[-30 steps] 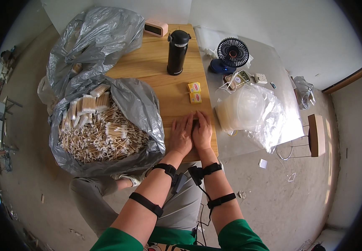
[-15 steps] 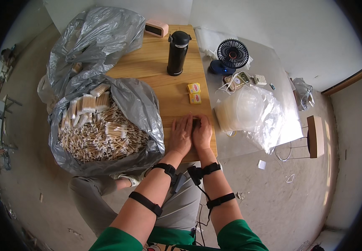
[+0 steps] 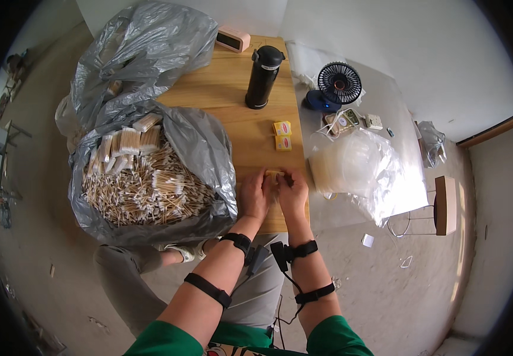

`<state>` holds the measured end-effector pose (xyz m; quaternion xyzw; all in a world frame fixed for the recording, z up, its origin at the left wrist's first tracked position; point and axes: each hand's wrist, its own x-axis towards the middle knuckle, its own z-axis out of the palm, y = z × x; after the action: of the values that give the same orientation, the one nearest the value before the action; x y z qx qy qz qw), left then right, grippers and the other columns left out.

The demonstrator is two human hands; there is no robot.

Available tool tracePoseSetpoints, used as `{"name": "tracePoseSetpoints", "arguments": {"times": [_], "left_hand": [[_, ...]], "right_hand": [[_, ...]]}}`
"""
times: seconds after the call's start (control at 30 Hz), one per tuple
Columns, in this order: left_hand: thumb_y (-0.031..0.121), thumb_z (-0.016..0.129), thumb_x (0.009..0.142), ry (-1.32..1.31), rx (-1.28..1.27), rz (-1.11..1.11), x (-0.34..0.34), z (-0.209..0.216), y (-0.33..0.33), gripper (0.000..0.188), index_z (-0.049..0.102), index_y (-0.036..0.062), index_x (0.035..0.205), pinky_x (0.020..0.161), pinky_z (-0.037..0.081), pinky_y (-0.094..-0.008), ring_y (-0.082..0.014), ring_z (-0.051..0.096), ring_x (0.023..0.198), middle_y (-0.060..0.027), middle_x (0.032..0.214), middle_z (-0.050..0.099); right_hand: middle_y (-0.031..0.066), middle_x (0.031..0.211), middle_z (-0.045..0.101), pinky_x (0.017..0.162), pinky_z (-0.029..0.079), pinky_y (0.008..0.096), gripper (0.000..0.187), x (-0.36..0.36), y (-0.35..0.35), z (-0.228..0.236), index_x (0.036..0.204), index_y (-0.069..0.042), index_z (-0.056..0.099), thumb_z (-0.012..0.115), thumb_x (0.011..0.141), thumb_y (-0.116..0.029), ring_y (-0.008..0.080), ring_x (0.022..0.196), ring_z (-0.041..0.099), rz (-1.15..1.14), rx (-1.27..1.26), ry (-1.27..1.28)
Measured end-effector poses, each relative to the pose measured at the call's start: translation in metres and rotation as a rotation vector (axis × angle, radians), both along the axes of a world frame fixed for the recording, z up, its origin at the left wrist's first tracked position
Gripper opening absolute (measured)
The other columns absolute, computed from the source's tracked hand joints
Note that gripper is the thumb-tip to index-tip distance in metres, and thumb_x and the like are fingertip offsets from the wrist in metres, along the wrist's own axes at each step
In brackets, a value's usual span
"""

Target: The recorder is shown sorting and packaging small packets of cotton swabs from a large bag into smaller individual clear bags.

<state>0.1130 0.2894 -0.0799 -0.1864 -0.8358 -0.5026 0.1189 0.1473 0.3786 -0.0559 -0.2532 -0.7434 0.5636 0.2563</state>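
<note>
At the near right part of the wooden table, my left hand (image 3: 256, 193) and my right hand (image 3: 292, 192) are close together. The fingers of both are bent inward and pinch a small, pale yellowish thing (image 3: 275, 172), mostly hidden by the fingers; its kind cannot be made out. Two small yellow boxes (image 3: 283, 136) lie one behind the other just beyond my hands. To the left, a large grey plastic bag (image 3: 205, 136) stands open, full of loose cotton swabs (image 3: 143, 187), with some bundled swabs (image 3: 130, 141) on top.
A black flask (image 3: 262, 79) stands behind the yellow boxes, with a pink clock-like box (image 3: 233, 39) at the back. On the adjoining table are a small fan (image 3: 339, 84), a tub-like stack of clear plastic (image 3: 351, 163) and clear wrap (image 3: 390, 196). Another grey bag (image 3: 143, 47) is far left.
My hands, flat and side by side on the table before, have lifted and drawn apart slightly, fingers now bent round a small pale thing. The view has shifted a little.
</note>
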Motion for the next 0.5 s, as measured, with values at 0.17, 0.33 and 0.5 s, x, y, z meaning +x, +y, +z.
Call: {"name": "tracePoseSetpoints", "arguments": {"times": [0.17,0.33,0.5], "left_hand": [[0.010,0.064,0.079,-0.012,0.036,0.014,-0.003,-0.006,-0.004,0.013,0.061,0.0044,0.091,0.071,0.046,-0.0435,-0.0341,0.057,0.080,-0.0142,0.083,0.061],[0.009,0.064,0.079,-0.022,0.067,0.028,-0.002,-0.006,-0.002,0.010,0.060,0.0040,0.087,0.067,0.045,-0.0433,-0.0343,0.057,0.077,-0.0140,0.079,0.060],[0.012,0.061,0.082,-0.051,0.116,0.049,-0.001,0.003,-0.002,0.010,0.060,0.0044,0.088,0.067,0.044,-0.0431,-0.0342,0.057,0.076,-0.0137,0.077,0.060]], "right_hand": [[0.0042,0.081,0.062,0.062,0.046,0.0251,0.020,-0.006,-0.010,0.007,0.099,-0.001,0.059,0.064,0.080,0.001,0.0102,0.070,0.057,-0.088,-0.073,0.035],[0.0037,0.080,0.061,0.060,0.046,0.0234,0.020,-0.003,-0.001,-0.007,0.098,0.000,0.057,0.066,0.080,-0.004,0.0093,0.069,0.056,-0.072,-0.098,0.030],[0.0029,0.078,0.059,0.058,0.045,0.0247,0.019,-0.025,0.020,0.015,0.094,0.000,0.057,0.068,0.081,-0.008,0.0089,0.067,0.054,-0.118,-0.211,-0.046]]}}
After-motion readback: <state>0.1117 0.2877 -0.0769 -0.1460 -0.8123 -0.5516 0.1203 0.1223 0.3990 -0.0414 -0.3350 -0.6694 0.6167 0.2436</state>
